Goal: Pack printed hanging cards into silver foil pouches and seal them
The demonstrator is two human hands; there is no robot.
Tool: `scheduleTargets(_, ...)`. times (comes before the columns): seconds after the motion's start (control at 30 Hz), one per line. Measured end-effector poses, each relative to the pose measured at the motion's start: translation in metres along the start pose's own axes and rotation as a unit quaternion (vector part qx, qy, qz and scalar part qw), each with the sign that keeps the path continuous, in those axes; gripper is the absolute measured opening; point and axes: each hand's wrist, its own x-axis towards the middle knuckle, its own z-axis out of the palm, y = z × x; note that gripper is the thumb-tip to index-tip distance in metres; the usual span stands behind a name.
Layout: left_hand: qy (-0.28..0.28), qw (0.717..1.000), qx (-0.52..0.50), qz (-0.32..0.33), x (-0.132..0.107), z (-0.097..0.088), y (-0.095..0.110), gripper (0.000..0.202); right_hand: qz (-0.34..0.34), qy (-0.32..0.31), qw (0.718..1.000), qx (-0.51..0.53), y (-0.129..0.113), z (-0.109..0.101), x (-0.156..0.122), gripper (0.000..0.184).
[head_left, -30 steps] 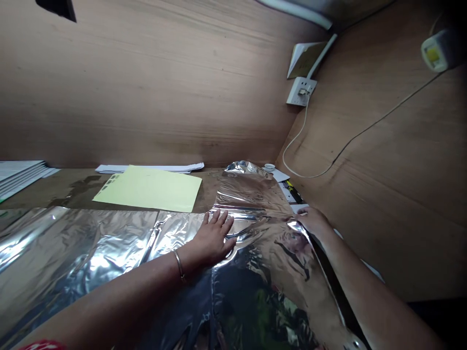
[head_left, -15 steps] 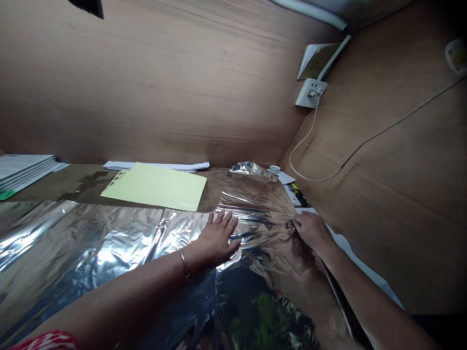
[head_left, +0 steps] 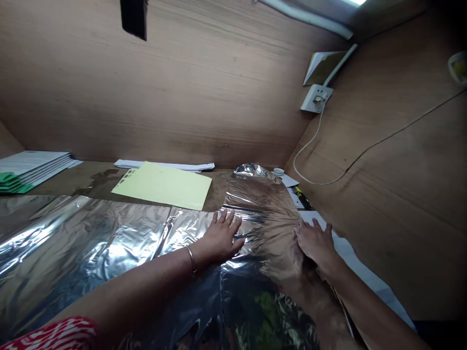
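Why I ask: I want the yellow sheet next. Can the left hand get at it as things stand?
Probably yes: the left hand rests flat on the foil, and the yellow sheet lies uncovered just beyond it, with nothing between.

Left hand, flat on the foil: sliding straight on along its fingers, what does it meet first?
Probably only the silver foil itself: the left hand points toward its crumpled far end, passing right of the yellow sheet.

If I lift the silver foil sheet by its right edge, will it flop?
Likely floppy: the silver foil sheet lies crinkled and wavy. Probably light and slippery, being thin and glossy; the left hand lies flat on it, the right hand at its edge. Its creases suggest it marks easily.
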Motion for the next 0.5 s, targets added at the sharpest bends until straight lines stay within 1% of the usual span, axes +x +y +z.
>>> scheduleTargets(0.1, 0.006, 1.0, -0.001, -0.001, 0.0, 0.001, 0.001, 0.071, -0.011, -0.006, 1.0, -0.015, -0.009, -0.01, -0.001, 0.037)
scheduleTargets(0.2, 0.011, 1.0, -0.003, 0.003, -0.001, 0.002, 0.0, 0.072, -0.042, -0.03, 0.999, -0.005, -0.028, -0.012, -0.007, 0.046)
scheduleTargets(0.23, 0.01, 1.0, -0.004, 0.004, -0.001, 0.002, -0.001, 0.072, -0.042, -0.043, 0.998, -0.003, -0.034, -0.011, -0.009, 0.05)
scheduleTargets(0.3, 0.009, 1.0, -0.007, 0.004, 0.0, 0.002, -0.002, 0.072, -0.02, -0.058, 0.998, -0.006, -0.045, -0.012, -0.016, 0.055)
scheduleTargets(0.37, 0.009, 1.0, -0.015, 0.008, 0.003, 0.001, -0.002, 0.072, -0.001, -0.05, 0.999, -0.014, -0.055, -0.017, -0.025, 0.058)
scheduleTargets(0.4, 0.009, 1.0, -0.02, 0.011, 0.004, 0.0, -0.001, 0.073, -0.01, -0.041, 0.999, -0.013, -0.061, -0.02, -0.031, 0.059)
scheduleTargets(0.43, 0.007, 1.0, -0.025, 0.012, 0.004, -0.002, 0.001, 0.074, -0.038, -0.03, 0.999, -0.002, -0.068, -0.023, -0.038, 0.06)
scheduleTargets(0.47, 0.004, 1.0, -0.028, 0.009, 0.003, -0.005, 0.005, 0.076, -0.079, -0.018, 0.997, 0.019, -0.075, -0.024, -0.047, 0.06)
scheduleTargets(0.5, -0.002, 1.0, -0.03, 0.004, 0.0, -0.008, 0.008, 0.077, -0.133, -0.002, 0.99, 0.051, -0.082, -0.023, -0.057, 0.059)
